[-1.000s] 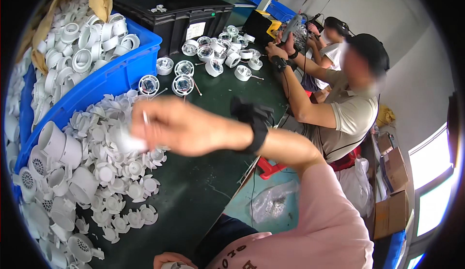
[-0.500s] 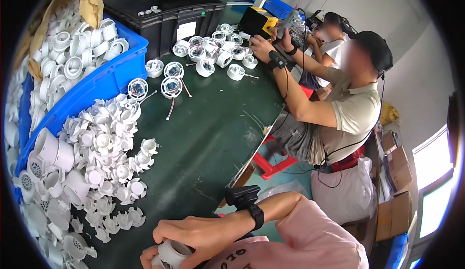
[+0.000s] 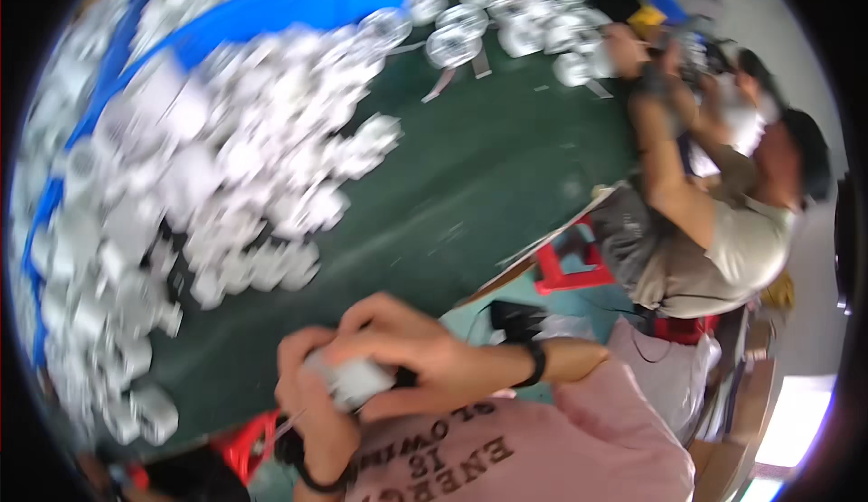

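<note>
Close in front of my body, both hands grip one white plastic housing, roughly cylindrical and blurred by motion. My left hand closes round its left side. From the right, my right hand curls over it, fingers bent across its top and thumb underneath. What lies inside the housing is hidden. Beyond my hands, to the left, spreads a heap of small white curved plastic parts. Larger white cup-shaped housings lie at the far left.
A blue bin filled with white parts borders the pile. At the back stand several round white units, some trailing wires. A co-worker sits at the right edge of the green tabletop, beside a red stool.
The head view has swung, so the table's contents sit higher and farther right, smeared. My hands, still on the white housing, appear higher in view, and more of my left hand shows.
</note>
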Motion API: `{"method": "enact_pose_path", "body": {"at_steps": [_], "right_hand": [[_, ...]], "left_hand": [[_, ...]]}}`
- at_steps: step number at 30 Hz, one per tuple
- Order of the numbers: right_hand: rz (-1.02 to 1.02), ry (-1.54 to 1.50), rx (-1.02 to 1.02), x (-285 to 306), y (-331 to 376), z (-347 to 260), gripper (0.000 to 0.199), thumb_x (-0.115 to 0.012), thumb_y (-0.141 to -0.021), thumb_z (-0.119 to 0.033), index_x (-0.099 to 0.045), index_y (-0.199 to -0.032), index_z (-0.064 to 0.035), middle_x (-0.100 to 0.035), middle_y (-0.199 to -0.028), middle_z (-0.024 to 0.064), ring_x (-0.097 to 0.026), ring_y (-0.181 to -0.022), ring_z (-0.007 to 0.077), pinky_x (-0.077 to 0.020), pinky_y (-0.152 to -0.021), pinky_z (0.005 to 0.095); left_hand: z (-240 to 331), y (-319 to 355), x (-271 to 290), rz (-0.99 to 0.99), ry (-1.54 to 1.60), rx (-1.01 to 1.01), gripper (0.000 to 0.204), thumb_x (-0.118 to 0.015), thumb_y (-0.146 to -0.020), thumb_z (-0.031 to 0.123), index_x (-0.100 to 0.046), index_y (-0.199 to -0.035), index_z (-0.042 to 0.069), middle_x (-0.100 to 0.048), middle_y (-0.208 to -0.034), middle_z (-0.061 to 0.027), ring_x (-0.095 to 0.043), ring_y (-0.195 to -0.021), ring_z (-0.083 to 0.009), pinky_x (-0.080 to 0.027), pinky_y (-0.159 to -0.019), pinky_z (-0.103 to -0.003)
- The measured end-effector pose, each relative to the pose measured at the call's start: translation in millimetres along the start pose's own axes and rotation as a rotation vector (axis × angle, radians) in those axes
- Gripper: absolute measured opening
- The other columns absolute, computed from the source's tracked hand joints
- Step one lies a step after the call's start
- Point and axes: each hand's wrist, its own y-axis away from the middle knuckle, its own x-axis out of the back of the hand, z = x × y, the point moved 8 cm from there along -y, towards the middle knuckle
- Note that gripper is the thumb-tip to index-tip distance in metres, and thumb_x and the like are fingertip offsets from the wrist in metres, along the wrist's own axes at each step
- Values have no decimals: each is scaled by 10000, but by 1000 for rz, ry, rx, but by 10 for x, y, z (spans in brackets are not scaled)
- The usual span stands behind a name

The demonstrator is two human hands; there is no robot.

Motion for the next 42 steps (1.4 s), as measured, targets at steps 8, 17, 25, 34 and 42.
{"method": "enact_pose_path", "body": {"at_steps": [8, 17, 25, 34, 42], "right_hand": [[-81, -59, -100, -104, 26, 61, 633, -691, -781, -3, -407, -1346, 34, -404, -1259, 130, -490, -1134, 215, -432, -954, 326], [65, 65, 10, -116, 30, -36, 559, -734, -798, -131, -486, -1276, 19, -552, -977, 99, -502, -675, 134, -437, -543, 243], [-91, 75, -223, -199, 53, 18, 606, -635, -882, -286, -415, -1326, 64, -470, -1109, 139, -505, -912, 184, -453, -763, 287], [29, -212, 170, -371, 38, 94, 629, -415, -969, -299, -192, -1412, 87, -282, -1418, 256, -383, -1218, 321, -310, -1037, 421], [-57, -211, 248, -406, -38, -104, 636, -439, -964, -246, -138, -1430, 65, -257, -1400, 224, -364, -1238, 314, -299, -1040, 405]], "left_hand": [[19, 48, 105, 21, 161, -48, 347, -371, -961, 257, -535, -1003, -45, -580, -844, -136, -543, -713, -174, -436, -646, -293], [101, 142, 142, 20, 69, -162, 299, -388, -937, 207, -531, -1027, -40, -579, -870, -155, -573, -697, -224, -455, -635, -305], [50, 200, 144, 40, 89, -165, 306, -412, -924, 217, -524, -1029, -48, -582, -878, -160, -576, -670, -237, -457, -614, -314], [154, 209, 88, 98, 0, -303, 332, -413, -929, 251, -516, -1022, -50, -605, -878, -195, -612, -655, -249, -470, -572, -322], [322, 151, 143, 6, -59, -310, 325, -410, -942, 269, -514, -1005, -32, -612, -831, -176, -616, -657, -260, -471, -581, -318]]}}
